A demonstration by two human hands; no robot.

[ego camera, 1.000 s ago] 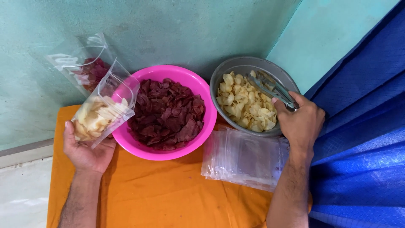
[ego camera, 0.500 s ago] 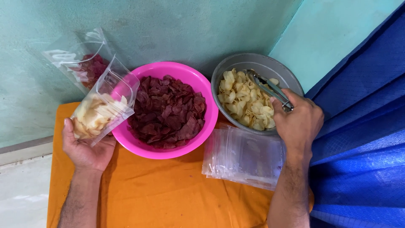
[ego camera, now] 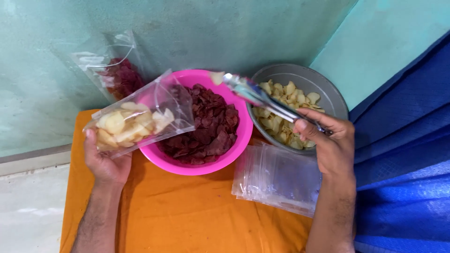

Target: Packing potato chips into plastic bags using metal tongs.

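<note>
My left hand [ego camera: 107, 159] holds a clear plastic bag [ego camera: 140, 121] partly filled with pale yellow chips, its open mouth turned right over the pink bowl [ego camera: 206, 166]. My right hand [ego camera: 330, 143] grips metal tongs [ego camera: 262, 100] that reach left over the pink bowl, with one pale chip [ego camera: 216, 77] pinched at their tip, a little right of the bag's mouth. The pink bowl holds dark red chips [ego camera: 208, 124]. A grey metal bowl [ego camera: 323, 89] to its right holds pale yellow chips [ego camera: 286, 91].
A second clear bag with dark red chips [ego camera: 117, 72] leans against the teal wall behind the left hand. A stack of empty clear bags [ego camera: 279, 178] lies on the orange cloth [ego camera: 187, 215]. Blue fabric [ego camera: 403, 164] hangs at the right.
My right hand lifted the tongs out of the grey bowl and swung them left with a pale chip. My left hand tipped the bag flatter, its mouth toward the tongs.
</note>
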